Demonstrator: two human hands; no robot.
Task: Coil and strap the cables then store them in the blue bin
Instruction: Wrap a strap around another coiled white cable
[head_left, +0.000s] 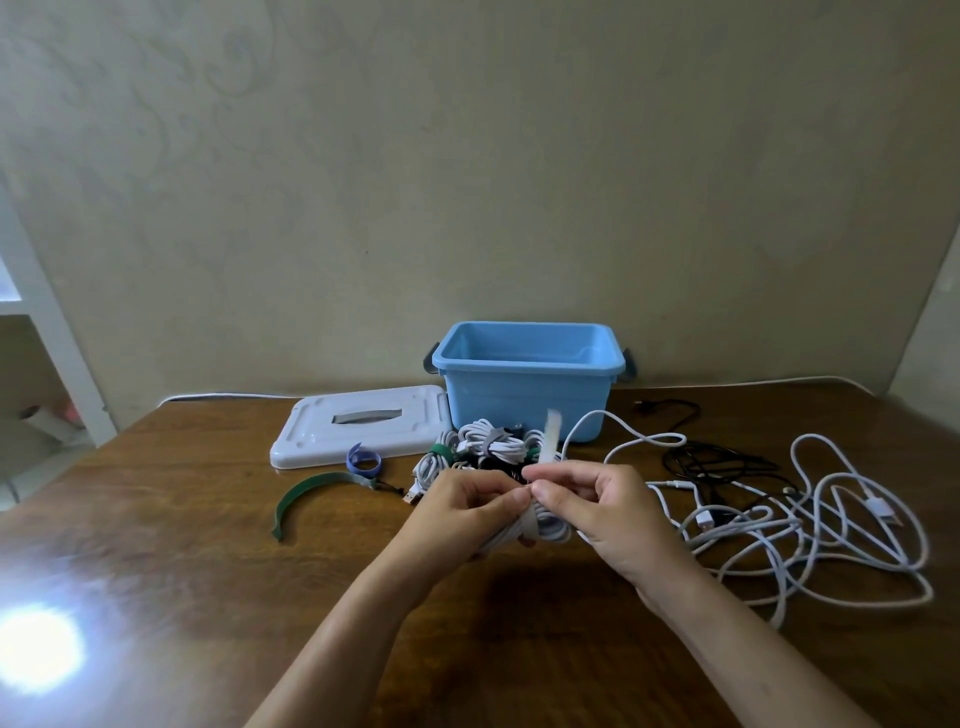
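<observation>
A coiled white cable (540, 527) is gripped by the left hand (462, 506); a pale fabric strap (549, 441) is pinched by the right hand (602, 512); loops could spring loose if the strap slips.

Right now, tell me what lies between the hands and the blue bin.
In the head view, a pile of strapped coiled cables lies between the hands and the blue bin.

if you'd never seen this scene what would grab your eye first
Probably the blue bin, open at the back of the wooden table, its pale lid lying flat to its left. Next, in front centre, the left hand and right hand gripping a coiled white cable with a white strap sticking up. To the right sprawls a tangle of loose cables.
</observation>
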